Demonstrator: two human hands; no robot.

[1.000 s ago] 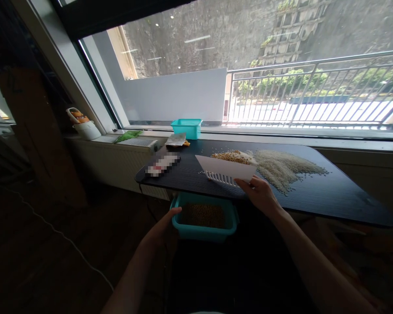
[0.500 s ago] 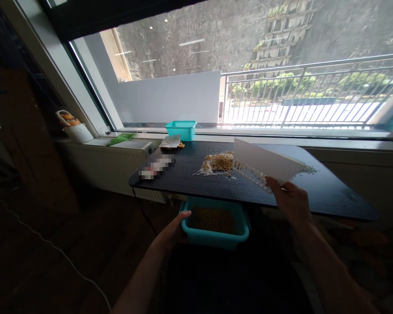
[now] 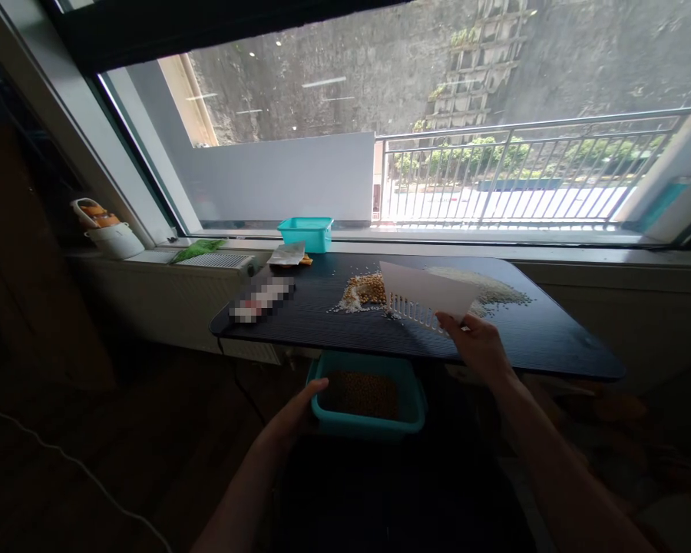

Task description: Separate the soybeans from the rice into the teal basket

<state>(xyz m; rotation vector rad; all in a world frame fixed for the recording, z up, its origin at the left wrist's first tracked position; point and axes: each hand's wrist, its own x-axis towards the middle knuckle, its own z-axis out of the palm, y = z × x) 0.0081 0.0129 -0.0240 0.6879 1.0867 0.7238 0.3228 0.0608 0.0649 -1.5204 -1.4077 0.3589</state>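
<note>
My left hand [image 3: 302,407] is closed on the left rim of a teal plastic bin [image 3: 368,426], thumb over the edge. Inside the bin lies a layer of brownish-yellow beans [image 3: 365,393]; it sits below the table's front edge, by my lap. In my right hand [image 3: 475,338] I grip a white sheet-like scoop with a slotted edge [image 3: 426,290], tilted over the table. Its slotted side hangs close to a pile of yellow beans mixed with white grains [image 3: 362,292], hiding part of it. Behind the scoop, pale grains [image 3: 498,290] are spread out.
A second teal bin [image 3: 306,234] stands at the back of the dark table [image 3: 299,326], beside a paper packet [image 3: 288,253]. A blurred item [image 3: 262,299] lies at the left end. A white bucket [image 3: 115,240] and green cloth [image 3: 199,250] sit by the radiator.
The scoop in my right hand has shifted and turned slightly, uncovering more of the pale grains behind it. My view has swung a little to the right. The left hand keeps its hold.
</note>
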